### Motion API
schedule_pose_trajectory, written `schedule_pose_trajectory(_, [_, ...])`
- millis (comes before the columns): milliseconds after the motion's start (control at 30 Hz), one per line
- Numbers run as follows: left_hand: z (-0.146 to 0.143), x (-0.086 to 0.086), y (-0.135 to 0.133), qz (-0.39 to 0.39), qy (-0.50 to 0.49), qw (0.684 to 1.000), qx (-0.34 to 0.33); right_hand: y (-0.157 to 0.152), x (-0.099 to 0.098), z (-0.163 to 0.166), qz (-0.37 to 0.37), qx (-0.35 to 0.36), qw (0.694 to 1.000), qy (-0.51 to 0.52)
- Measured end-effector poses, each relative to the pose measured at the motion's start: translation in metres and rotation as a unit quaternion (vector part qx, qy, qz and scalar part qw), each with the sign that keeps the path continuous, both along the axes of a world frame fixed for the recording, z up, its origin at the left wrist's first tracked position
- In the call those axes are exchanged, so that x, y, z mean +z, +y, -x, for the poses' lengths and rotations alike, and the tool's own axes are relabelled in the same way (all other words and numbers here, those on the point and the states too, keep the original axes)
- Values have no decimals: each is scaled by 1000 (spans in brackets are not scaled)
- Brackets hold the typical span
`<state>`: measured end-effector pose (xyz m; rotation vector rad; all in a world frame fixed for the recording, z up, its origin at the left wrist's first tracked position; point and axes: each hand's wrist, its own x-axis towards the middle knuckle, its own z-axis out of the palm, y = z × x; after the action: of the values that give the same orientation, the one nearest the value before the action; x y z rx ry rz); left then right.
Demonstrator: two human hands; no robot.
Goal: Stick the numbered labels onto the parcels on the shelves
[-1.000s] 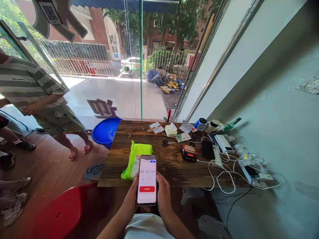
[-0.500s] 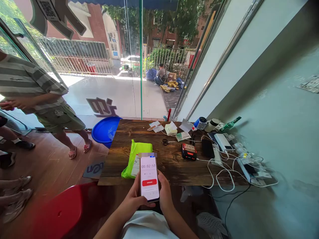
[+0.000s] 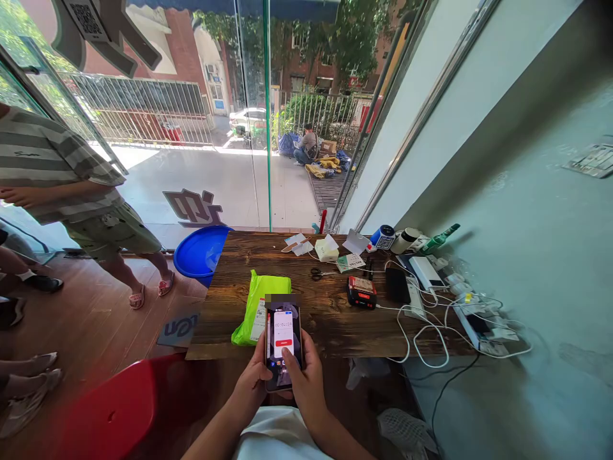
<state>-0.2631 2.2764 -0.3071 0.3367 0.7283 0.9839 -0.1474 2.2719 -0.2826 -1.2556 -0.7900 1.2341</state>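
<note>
A smartphone [image 3: 283, 374] is held upright between both my hands, just in front of the table's near edge. Its screen shows a shrunken timer page with a red button over a dark home screen. My left hand [image 3: 253, 377] wraps the phone's left side, fingers partly hidden behind it. On the right side, my right hand [image 3: 306, 377] grips the phone, with the thumb lying on the lower screen. Just beyond the phone lies a bright green plastic parcel [image 3: 268, 285] with a white label, partly covered by the phone's top corner.
The dark wooden table [image 3: 320, 329] carries scissors [image 3: 317, 274], a black and red device [image 3: 361, 292], a power bank [image 3: 426, 273], a green bottle [image 3: 440, 238] and tangled white cables. A blue bin [image 3: 196, 252] and red stool [image 3: 115, 402] stand left. A person in a striped shirt [image 3: 57, 160] stands nearby.
The full-screen timer page has shrunk to a small card over the home screen. My right thumb has moved from the phone's edge onto the screen; my left thumb has drawn back to the side.
</note>
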Motion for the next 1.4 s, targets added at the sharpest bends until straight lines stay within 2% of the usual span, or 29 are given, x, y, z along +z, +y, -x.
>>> schedule_pose_trajectory(100, [1,3,0,-16,-12,1000,3,2,0,0,14,-23,1000,10])
schedule_pose_trajectory(233, [4,10,0,-27,-6,999,-39,4,1,-2,42,-54,996,59])
schedule_pose_trajectory(433, [4,11,0,-25,0,998,-55,7,6,-4,22,-10,998,64])
schedule_pose_trajectory(567, [3,10,0,-32,-2,998,-51,9,9,-4,27,-13,999,38])
schedule_pose_trajectory(800, [3,13,1,-20,-9,999,-48,10,11,-6,36,-26,993,109])
schedule_pose_trajectory(967, [5,10,3,-12,-19,998,-55,16,10,-7,81,-24,989,124])
schedule_pose_trajectory(1267, [4,4,3,-10,2,999,-52,21,7,-7,68,-18,992,103])
schedule_pose_trajectory(1400, [-1,-1,5,14,1,1000,-25,17,-4,-2,69,-35,990,121])
